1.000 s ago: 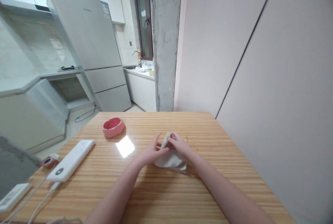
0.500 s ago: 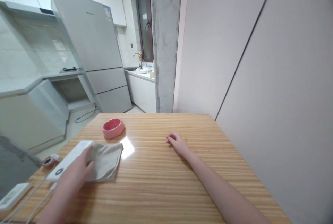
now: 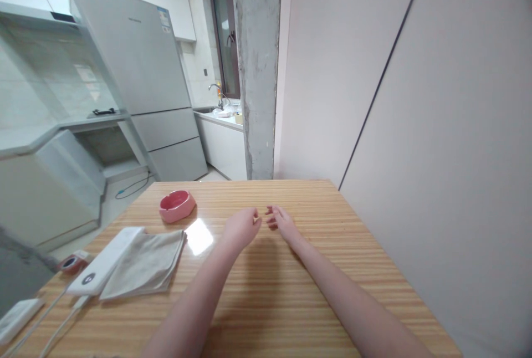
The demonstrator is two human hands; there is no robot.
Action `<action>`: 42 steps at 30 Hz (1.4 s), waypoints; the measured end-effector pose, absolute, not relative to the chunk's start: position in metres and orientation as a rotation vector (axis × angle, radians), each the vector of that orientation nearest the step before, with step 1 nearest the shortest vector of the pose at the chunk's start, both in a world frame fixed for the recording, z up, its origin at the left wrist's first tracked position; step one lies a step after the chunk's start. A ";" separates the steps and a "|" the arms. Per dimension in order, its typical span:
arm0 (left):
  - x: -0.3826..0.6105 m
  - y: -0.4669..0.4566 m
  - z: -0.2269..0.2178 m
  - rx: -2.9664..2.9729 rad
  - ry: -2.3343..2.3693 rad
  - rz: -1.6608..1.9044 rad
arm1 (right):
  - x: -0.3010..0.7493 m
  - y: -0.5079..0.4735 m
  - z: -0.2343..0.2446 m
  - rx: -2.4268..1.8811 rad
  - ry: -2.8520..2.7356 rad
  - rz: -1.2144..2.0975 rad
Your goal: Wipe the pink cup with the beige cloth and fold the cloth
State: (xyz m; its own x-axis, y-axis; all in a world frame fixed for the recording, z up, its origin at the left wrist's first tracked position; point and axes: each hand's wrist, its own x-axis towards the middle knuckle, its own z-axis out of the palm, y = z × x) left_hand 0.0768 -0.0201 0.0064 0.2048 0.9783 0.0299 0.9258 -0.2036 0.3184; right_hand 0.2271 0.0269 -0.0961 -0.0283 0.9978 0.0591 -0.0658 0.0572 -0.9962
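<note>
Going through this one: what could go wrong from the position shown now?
First, the folded cloth lies right against the white device, so pulling at one might shift the other.
Second, the plug at the device's near end could be tugged loose if the device slides.
Third, the pink dish stands just beyond the cloth, where a wide sweep of the left hand might knock it.
</note>
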 end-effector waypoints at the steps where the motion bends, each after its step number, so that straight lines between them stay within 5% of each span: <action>1: 0.088 -0.011 0.000 2.263 1.733 0.327 | 0.229 0.028 -0.096 -1.092 -1.199 1.232; 10: 0.094 0.024 -0.067 2.248 1.338 0.671 | 0.228 0.024 -0.092 -1.156 -1.704 0.859; 29: 0.093 0.025 -0.066 2.342 1.314 0.668 | 0.229 0.024 -0.093 -1.117 -1.660 0.895; 36: 0.008 0.032 -0.013 2.203 2.365 1.215 | 0.228 0.029 -0.104 -1.064 -1.400 1.185; 42: -0.072 0.031 -0.024 1.701 2.853 0.626 | 0.227 0.029 -0.102 -1.075 -1.392 1.171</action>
State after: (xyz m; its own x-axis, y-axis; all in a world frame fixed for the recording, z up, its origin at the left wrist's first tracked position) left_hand -0.0725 0.0311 -0.0237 -0.4726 0.7935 0.3835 0.8812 0.4332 0.1895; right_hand 0.2268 0.0288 -0.1023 -0.1235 0.9829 0.1368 0.0333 0.1419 -0.9893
